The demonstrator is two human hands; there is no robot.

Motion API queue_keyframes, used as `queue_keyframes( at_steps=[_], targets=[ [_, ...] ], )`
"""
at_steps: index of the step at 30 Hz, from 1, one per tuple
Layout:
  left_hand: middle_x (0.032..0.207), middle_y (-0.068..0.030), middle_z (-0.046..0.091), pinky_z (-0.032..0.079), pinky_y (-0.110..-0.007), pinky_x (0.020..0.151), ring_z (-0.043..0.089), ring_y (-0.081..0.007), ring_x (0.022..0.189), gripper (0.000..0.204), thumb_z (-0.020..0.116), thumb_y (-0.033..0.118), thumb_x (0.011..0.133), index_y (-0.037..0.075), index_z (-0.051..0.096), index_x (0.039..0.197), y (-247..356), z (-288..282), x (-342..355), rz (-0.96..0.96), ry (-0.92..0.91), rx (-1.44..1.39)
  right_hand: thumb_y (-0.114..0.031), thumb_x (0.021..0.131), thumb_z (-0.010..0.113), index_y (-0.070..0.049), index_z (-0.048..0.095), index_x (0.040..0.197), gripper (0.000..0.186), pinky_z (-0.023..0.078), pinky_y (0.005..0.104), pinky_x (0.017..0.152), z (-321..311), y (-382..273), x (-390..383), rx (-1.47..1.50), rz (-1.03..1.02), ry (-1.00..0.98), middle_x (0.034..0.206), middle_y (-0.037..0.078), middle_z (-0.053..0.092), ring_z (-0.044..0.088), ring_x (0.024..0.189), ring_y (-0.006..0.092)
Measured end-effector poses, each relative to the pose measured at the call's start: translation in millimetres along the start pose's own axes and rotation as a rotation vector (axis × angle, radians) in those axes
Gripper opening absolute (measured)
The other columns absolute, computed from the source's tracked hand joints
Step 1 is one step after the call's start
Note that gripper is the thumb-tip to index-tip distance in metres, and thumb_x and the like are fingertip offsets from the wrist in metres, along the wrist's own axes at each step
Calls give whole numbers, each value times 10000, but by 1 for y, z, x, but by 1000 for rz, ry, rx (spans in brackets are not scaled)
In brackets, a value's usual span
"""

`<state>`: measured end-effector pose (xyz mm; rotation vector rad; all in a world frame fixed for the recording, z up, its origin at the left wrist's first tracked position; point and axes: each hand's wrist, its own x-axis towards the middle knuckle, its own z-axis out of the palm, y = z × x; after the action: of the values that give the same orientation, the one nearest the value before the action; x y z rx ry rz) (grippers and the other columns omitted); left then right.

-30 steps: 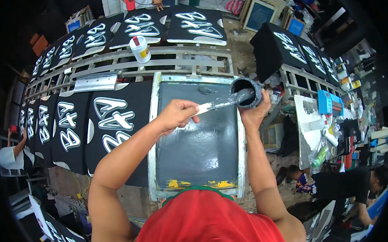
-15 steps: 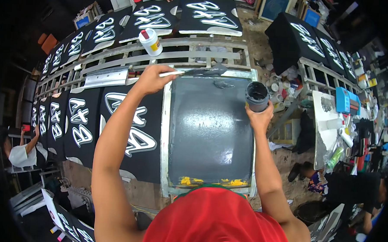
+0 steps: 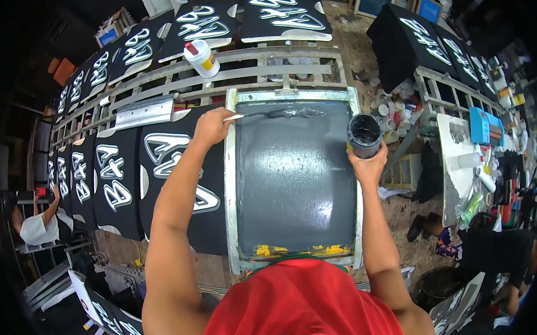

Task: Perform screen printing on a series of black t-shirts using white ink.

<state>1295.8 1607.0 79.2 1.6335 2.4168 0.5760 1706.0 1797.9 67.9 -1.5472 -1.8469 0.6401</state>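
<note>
My left hand [image 3: 211,127] is closed round the pale handle of a spatula [image 3: 239,116]. Dark ink coats its blade, which reaches across the upper part of a screen printing frame [image 3: 230,184]. There the blade meets a wet streak of ink [image 3: 307,112], and its tip is hard to tell from the ink. Grey-black mesh fills the frame, with yellow smears along the near end. At the frame's upper right, my right hand [image 3: 367,163] grips a dark tub of ink [image 3: 364,136] by its lower side. The tub's mouth is uncovered and shows thick dark ink on its walls.
Black printed shirts [image 3: 114,167] lie in rows left of and beyond the frame. Slatted metal rails [image 3: 273,69] run behind it, carrying a white bottle [image 3: 202,60] with a red cap. A metal squeegee [image 3: 145,113] rests at left. A cluttered table [image 3: 451,157] stands right; other people are nearby.
The spatula has come down from the frame's far edge onto the mesh, and the ink there is now a longer streak. The tub remains in my right hand. The view has shifted slightly.
</note>
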Motion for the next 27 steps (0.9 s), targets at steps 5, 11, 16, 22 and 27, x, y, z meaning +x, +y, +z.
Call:
queue_keyframes(
  at_steps=[5, 11, 16, 22, 27],
  targets=[
    [1016, -116, 723, 535, -425, 832, 677, -360, 957, 202, 710, 149, 877, 106, 769, 1065, -4, -31, -18, -3, 75, -19, -285, 603, 943, 0, 437, 1388, 977, 388, 508, 1096, 8, -4, -2, -13, -25, -46, 1343, 233, 523, 469, 1281, 418],
    [1002, -108, 717, 542, -434, 809, 682, -358, 930, 194, 707, 156, 881, 124, 770, 1061, 12, -30, -18, 21, 142, -102, -282, 594, 948, -4, 453, 1374, 964, 395, 506, 1084, 13, -22, -1, 21, -71, -85, 1336, 213, 532, 474, 1272, 413],
    [1067, -96, 720, 544, -449, 867, 680, -357, 983, 223, 691, 191, 904, 136, 764, 1107, 11, 8, -16, -111, 20, -18, -271, 580, 948, -16, 462, 1362, 956, 395, 503, 1077, 17, -30, -3, 44, -115, -60, 1328, 201, 531, 476, 1257, 405],
    [1108, -101, 719, 532, -459, 906, 672, -358, 1027, 226, 679, 158, 895, 141, 766, 1103, 3, -34, -26, -125, 11, 5, -219, 586, 934, -33, 453, 1378, 945, 391, 509, 1084, -1, -17, -3, 10, -167, -75, 1317, 176, 535, 473, 1253, 409],
    [977, -170, 751, 545, -386, 820, 719, -340, 891, 246, 721, 176, 858, 53, 769, 1066, 34, -127, -26, -127, 11, -205, -174, 576, 926, -44, 450, 1389, 952, 395, 500, 1089, -1, -12, -1, -8, -325, -63, 1360, 183, 522, 459, 1278, 420]
  ],
)
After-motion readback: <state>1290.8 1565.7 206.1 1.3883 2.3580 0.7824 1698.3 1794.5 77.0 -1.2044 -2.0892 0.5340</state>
